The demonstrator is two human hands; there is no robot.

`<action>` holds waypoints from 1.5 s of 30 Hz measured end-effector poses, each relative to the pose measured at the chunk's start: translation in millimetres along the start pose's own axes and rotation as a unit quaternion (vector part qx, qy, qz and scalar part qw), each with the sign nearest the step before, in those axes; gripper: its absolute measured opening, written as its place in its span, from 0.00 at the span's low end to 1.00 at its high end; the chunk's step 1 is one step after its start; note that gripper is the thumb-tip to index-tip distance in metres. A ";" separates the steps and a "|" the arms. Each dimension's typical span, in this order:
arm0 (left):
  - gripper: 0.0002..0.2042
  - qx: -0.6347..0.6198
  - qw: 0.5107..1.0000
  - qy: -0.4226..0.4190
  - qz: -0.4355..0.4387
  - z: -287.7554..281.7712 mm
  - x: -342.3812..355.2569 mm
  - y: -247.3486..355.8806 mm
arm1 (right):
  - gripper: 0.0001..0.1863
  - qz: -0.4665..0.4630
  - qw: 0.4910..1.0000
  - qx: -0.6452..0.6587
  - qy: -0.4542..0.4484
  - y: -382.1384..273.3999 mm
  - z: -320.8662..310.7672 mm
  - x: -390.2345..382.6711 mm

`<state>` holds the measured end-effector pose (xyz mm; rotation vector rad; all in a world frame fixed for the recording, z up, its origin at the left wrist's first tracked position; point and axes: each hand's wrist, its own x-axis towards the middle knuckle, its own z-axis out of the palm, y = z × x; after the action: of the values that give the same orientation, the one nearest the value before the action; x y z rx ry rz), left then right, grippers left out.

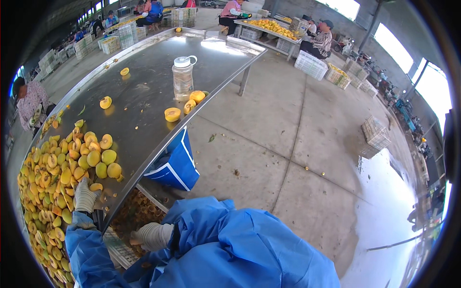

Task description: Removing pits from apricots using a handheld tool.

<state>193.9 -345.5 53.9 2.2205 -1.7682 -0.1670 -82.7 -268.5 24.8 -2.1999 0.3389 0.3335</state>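
Observation:
My left hand (86,198), in a white knit glove, is at the right edge of a heap of yellow-green peaches (53,192), many of them halved. Its fingers are bent, closed on a peach half (96,186) at the fingertips. Below the table edge is my right hand (152,236), gloved too, its fingers curled around something small and tan that I cannot make out. Beneath it, a white crate (120,250) holds brown pits and scraps (137,211). By my left wrist a dark object (99,220) sits at the table edge, its kind unclear.
The metal table (144,96) carries a clear water bottle (183,79), with several peach pieces (173,114) near it. A blue bag (175,163) hangs under its right edge. White crates (375,133) stand on the concrete floor. Other people (321,41) sit at tables farther off.

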 end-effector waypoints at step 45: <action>0.25 -0.626 0.753 0.180 -0.095 120.8 -257.2 -75.8 | 0.19 -0.123 0.948 0.191 0.223 -28.7 74.9 23.3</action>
<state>170.7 -100.7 -107.4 1.2410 -0.7279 -0.6775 -59.9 -194.8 -7.1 -1.8843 0.3337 -0.3511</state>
